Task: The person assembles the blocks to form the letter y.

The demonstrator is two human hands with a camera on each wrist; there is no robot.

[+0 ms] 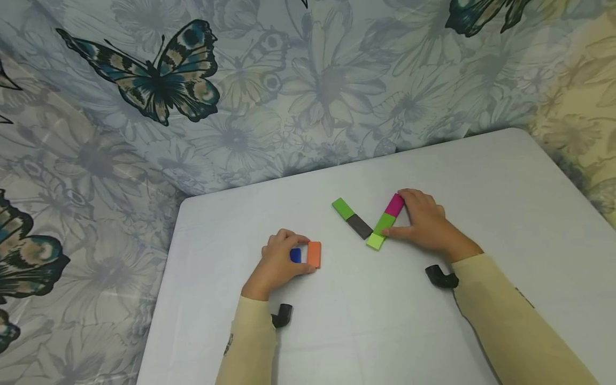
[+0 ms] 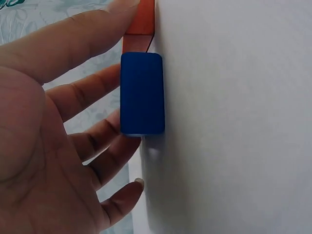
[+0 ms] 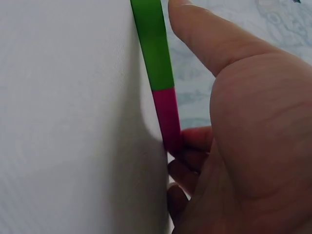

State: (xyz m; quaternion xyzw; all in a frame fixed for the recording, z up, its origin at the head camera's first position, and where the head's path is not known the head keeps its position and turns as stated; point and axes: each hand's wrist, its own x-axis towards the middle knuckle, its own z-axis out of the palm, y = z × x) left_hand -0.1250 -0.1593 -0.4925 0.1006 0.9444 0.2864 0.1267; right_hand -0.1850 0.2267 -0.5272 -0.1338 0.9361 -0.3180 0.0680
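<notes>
My left hand (image 1: 275,262) rests low on the table, thumb and forefinger at opposite ends of an orange block (image 1: 314,254). Inside the curve of that hand sits a blue block (image 2: 142,92), apart from the palm. My right hand (image 1: 425,222) has its thumb against a green block (image 1: 384,223) and its curled fingers at the far end of a magenta block (image 1: 395,205). These two join end to end, with a yellow-green block (image 1: 375,241) at the near end. A dark grey block (image 1: 360,226) and another green block (image 1: 343,208) form the other arm of a V.
The white table (image 1: 366,331) has a rounded far edge against a wall (image 1: 317,96) printed with flowers and butterflies. Black wrist-worn devices (image 1: 440,277) stick out beside both sleeves, close over the tabletop.
</notes>
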